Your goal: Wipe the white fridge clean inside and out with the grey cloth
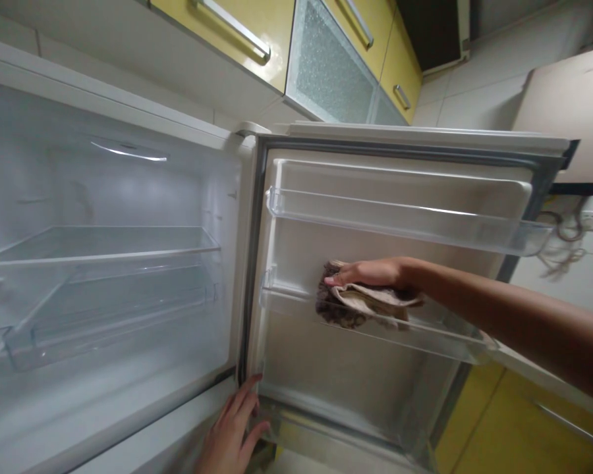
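The fridge door (296,355) stands wide open, its inner side facing me. My right hand (370,273) grips a folded brown and beige cloth (338,309) at the middle door shelf (435,342), a clear plastic bin. Part of the cloth hangs down inside that bin. Above it runs the clear upper door shelf (400,220), with nothing in it. My left hand (237,424) rests by the lower hinge-side edge of the door, fingers apart and stretched out, holding nothing.
To the left is the lit fridge compartment (143,191) with a glass shelf (128,243) and a clear drawer (118,316). Yellow cabinets (257,33) hang above. A pale wall unit (568,125) with dangling cords (568,253) is at the right, over a yellow lower cabinet (524,428).
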`<control>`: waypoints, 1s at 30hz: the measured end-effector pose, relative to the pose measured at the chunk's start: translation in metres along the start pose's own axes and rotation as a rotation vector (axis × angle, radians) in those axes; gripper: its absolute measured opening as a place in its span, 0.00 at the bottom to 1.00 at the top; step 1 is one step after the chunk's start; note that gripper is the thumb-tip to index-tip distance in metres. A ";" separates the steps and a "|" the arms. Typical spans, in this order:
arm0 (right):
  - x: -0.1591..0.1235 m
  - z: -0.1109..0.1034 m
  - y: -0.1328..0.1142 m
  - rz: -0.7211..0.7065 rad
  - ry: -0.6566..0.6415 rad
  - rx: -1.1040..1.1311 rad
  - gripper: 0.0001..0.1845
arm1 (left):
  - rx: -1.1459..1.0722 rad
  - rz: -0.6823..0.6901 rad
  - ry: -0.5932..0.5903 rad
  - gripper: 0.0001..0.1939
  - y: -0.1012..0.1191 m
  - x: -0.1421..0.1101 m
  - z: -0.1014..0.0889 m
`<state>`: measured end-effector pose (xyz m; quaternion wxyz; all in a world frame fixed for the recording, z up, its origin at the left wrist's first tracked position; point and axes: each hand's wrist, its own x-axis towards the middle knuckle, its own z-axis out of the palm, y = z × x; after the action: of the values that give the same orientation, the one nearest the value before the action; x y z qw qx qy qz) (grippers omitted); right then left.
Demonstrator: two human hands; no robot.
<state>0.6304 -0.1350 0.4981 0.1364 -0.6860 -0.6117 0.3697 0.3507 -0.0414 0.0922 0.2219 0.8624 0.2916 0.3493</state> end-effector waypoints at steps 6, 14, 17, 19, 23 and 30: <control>0.019 0.002 -0.031 0.101 -0.108 -0.206 0.31 | -0.028 0.037 0.051 0.05 -0.005 -0.001 0.006; 0.074 0.043 -0.073 -0.374 0.223 -0.702 0.29 | -0.017 -0.012 0.016 0.09 0.005 0.002 0.007; 0.072 0.046 -0.067 -0.526 0.364 -1.027 0.35 | 0.007 -0.018 0.011 0.07 0.009 0.003 0.004; 0.068 0.038 -0.056 -0.672 0.428 -1.272 0.33 | 0.029 -0.025 0.011 0.06 0.012 0.004 0.001; 0.051 0.011 -0.023 -0.929 0.485 -1.594 0.27 | 0.052 -0.012 0.005 0.07 0.013 0.005 -0.003; -0.045 -0.030 0.045 -0.601 0.711 -1.283 0.31 | 0.061 0.066 0.033 0.13 -0.005 0.007 0.010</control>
<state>0.6847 -0.1789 0.5054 -0.0043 -0.5133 -0.7841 -0.3489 0.3605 -0.0348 0.0864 0.1793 0.8720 0.2771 0.3614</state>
